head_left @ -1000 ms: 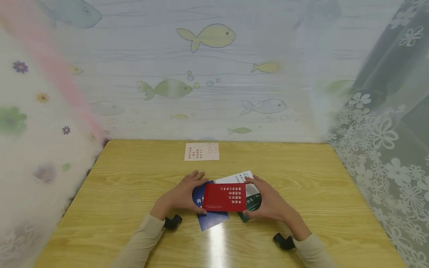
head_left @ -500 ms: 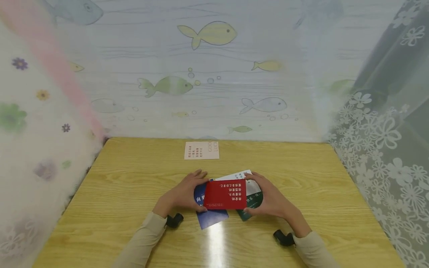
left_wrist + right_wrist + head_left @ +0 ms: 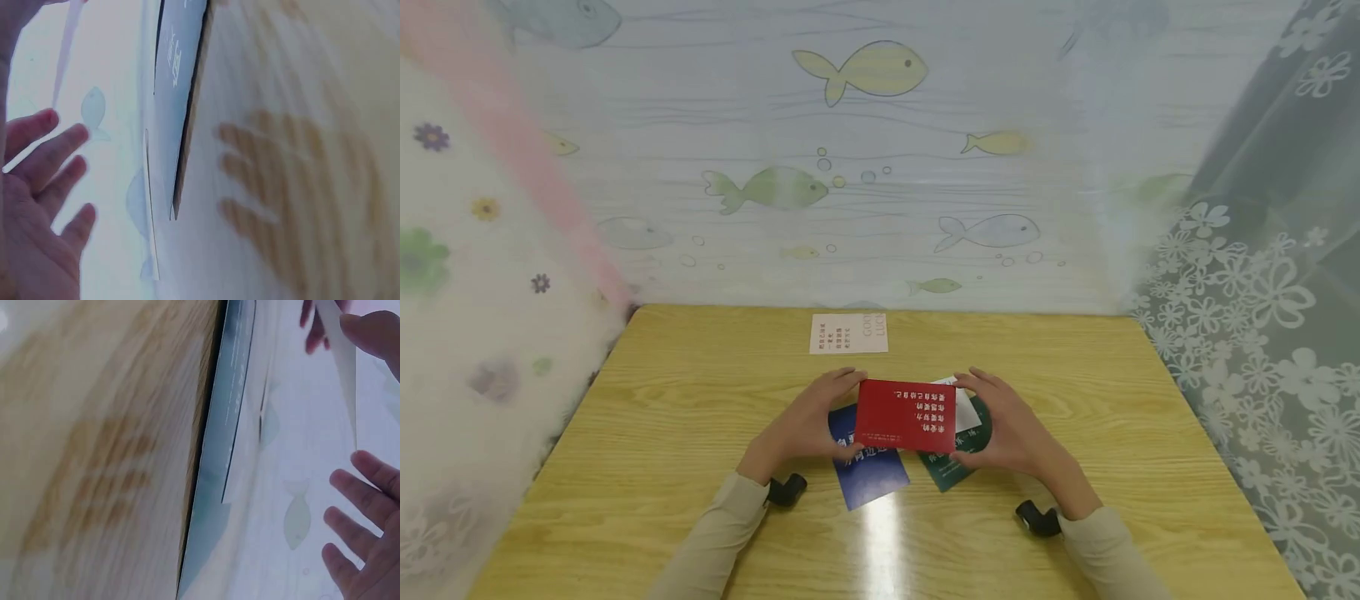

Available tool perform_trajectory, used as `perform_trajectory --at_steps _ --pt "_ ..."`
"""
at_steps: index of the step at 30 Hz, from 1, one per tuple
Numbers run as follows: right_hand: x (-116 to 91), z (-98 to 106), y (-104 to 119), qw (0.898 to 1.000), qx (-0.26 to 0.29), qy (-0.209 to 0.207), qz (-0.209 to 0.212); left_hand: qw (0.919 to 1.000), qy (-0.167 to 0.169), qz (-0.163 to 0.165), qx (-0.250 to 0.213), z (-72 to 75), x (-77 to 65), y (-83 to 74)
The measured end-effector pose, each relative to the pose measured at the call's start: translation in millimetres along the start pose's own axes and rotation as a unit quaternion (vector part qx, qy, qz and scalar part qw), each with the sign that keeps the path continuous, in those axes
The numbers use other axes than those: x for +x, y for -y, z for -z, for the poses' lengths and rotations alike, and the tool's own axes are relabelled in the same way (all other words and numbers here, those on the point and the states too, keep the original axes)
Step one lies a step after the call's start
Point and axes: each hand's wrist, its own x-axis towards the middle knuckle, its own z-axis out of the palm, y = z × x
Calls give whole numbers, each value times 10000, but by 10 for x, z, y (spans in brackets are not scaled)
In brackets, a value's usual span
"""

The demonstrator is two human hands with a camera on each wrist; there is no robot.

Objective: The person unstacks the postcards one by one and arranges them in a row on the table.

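Red card (image 3: 906, 416), pinched by left hand (image 3: 801, 425) (9 o'clock) and right hand (image 3: 1017, 429) (3 o'clock), has risen, apparently clear of blue card (image 3: 871, 482) (7 o'clock).

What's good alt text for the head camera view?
A person's left hand and right hand hold a red card above a blue card, a green card and a white card on a wooden table. A pale card lies farther back.

Red rectangular card with white print (image 3: 906, 417): raised higher than a second ago
Left hand (image 3: 805, 419) and right hand (image 3: 1013, 429): risen with it
Blue card (image 3: 871, 482): more white lettering uncovered
Dark-green card (image 3: 953, 472): more print showing
White printed card (image 3: 968, 415): now mostly hidden
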Motion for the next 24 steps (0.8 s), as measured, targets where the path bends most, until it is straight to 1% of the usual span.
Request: perform_trajectory --at_steps 3,6,8,11,14,20,24 --pt "9 14 -35 9998 -77 -106 150 9991 -266 -294 140 3 24 -9" --pt "28 21 -51 9991 -197 -222 309 9963 -508 -548 417 11 43 -9" --pt "43 23 -49 9986 -292 -239 363 9944 -593 -615 627 19 44 -1" --pt "62 20 -53 9981 -468 -211 337 9923 -666 -614 840 27 57 -5" --pt "70 18 -66 9980 -588 -87 225 9918 -633 -604 933 31 88 -29" --pt "110 30 -125 9979 -593 248 53 9916 -395 -694 1021 40 161 -64" --pt "135 52 -170 9971 -623 440 20 9894 -288 -685 1244 47 198 -68"
